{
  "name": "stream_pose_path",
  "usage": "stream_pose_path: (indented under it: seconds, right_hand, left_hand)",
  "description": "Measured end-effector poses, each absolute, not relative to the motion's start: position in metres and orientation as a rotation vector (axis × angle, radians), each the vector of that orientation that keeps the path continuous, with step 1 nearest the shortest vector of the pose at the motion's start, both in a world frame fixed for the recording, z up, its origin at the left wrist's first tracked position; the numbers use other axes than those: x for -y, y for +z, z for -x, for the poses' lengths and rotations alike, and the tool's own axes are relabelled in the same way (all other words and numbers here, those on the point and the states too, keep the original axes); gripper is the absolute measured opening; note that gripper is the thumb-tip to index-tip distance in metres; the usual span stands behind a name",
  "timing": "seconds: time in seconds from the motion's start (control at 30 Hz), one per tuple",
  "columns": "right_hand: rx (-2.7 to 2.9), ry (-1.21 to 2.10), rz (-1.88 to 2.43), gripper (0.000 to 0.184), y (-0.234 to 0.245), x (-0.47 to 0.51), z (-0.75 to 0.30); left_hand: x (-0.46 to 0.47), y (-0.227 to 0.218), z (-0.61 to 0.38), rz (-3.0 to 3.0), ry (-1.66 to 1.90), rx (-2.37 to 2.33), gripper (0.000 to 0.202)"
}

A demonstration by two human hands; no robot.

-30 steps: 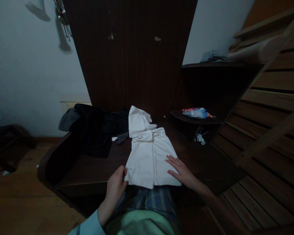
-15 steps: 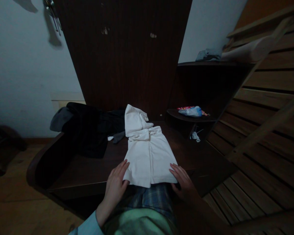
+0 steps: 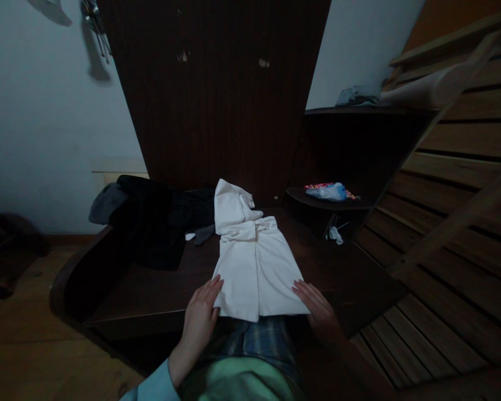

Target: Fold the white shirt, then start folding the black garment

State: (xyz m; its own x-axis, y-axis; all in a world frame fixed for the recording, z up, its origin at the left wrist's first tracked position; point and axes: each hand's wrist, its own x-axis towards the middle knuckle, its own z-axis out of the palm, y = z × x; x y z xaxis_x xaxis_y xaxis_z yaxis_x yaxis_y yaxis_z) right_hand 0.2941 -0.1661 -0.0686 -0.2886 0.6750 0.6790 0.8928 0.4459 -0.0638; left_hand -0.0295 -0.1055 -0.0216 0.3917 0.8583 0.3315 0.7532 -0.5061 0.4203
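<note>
A white garment (image 3: 254, 262), partly folded, lies lengthwise on a dark wooden table (image 3: 150, 289), its near hem at the front edge. My left hand (image 3: 200, 317) rests flat at the garment's near left corner, fingers stretched out and touching the cloth. My right hand (image 3: 319, 312) lies flat at the near right corner, fingers extended beside the hem. Neither hand grips anything. The far end of the garment is bunched against a dark wardrobe (image 3: 217, 94).
A heap of dark clothes (image 3: 150, 223) lies on the table's left rear. A small corner shelf (image 3: 329, 203) holds a colourful plastic packet (image 3: 328, 191). Wooden slats (image 3: 455, 223) rise on the right. Wooden floor lies to the left.
My right hand slid off the top of the cloth to its near right corner. My left hand opened from a pinch on the left corner to lying flat.
</note>
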Motion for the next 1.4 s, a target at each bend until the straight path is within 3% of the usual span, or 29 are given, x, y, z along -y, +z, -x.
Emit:
stream_pose_path:
  seconds: [0.5, 0.83, 1.17, 1.4]
  right_hand:
    - [1.977, -0.424, 1.379, 0.054, -0.067, 0.166, -0.291]
    - [2.327, -0.258, 1.461, 0.061, -0.044, 0.163, -0.255]
    - [2.301, -0.258, 1.357, 0.06, -0.047, 0.154, -0.223]
    - [2.21, -0.335, 1.418, 0.061, -0.06, 0.153, -0.209]
  left_hand:
    - [0.107, -0.012, 0.027, -2.59, 0.676, -1.494, 0.067]
    - [0.115, -0.009, -0.006, -2.966, 0.343, -0.835, 0.063]
    - [0.121, -0.008, -0.016, -2.791, 0.567, -0.962, 0.048]
    - [0.121, -0.006, -0.03, -2.66, 0.628, -1.01, 0.047]
